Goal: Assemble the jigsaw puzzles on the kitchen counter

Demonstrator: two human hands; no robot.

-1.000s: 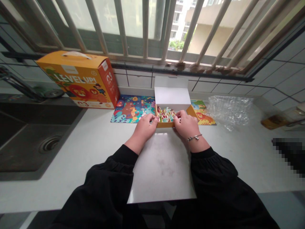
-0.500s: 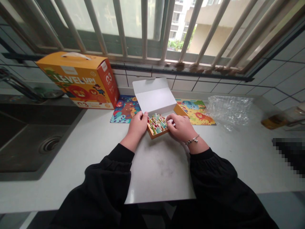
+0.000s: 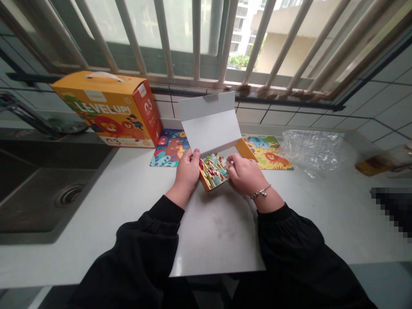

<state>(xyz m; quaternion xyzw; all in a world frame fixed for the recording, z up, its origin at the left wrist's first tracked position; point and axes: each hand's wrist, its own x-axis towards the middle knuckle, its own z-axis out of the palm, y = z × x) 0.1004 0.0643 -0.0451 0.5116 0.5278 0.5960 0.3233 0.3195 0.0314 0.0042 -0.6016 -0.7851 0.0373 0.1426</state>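
Note:
A small orange cardboard box with a white inner lid stands open in front of me, tilted a little toward me. Colourful jigsaw puzzle pieces fill its near part. My left hand grips the left side of the box, thumb on the rim. At the right rim, my right hand has its fingers curled together by the pieces. Whether a piece or only the box edge lies between those fingers is hidden. A bracelet circles the right wrist.
A large orange carton stands at the back left, beside a dark sink. Behind the small box lie a blue picture board and a yellow one. Crumpled clear plastic lies right, near a bottle.
The small box has tipped further toward me and its lid stands higher. Both hands keep their places on its sides; the view has shifted slightly.

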